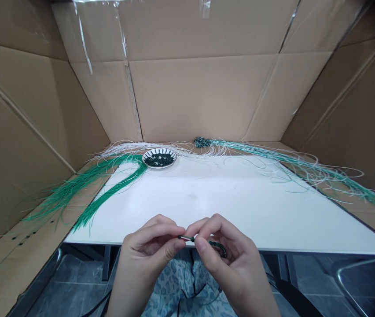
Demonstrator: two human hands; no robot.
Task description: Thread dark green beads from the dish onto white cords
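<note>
Close together at the table's front edge, my left hand and my right hand pinch a dark green strand that looks beaded. A short, light-coloured piece of it spans the small gap between my fingertips. The rest curls beneath my right hand's fingers, which hide part of it. Both hands are closed, thumb against fingers. Farther back on the table stands a round dish with a striped rim, holding many small dark green pieces.
Long green cords lie to the left of the dish, with white cords behind it. At the back right, a bundle with a dark green beaded end trails green and white cords. Cardboard walls enclose the white table.
</note>
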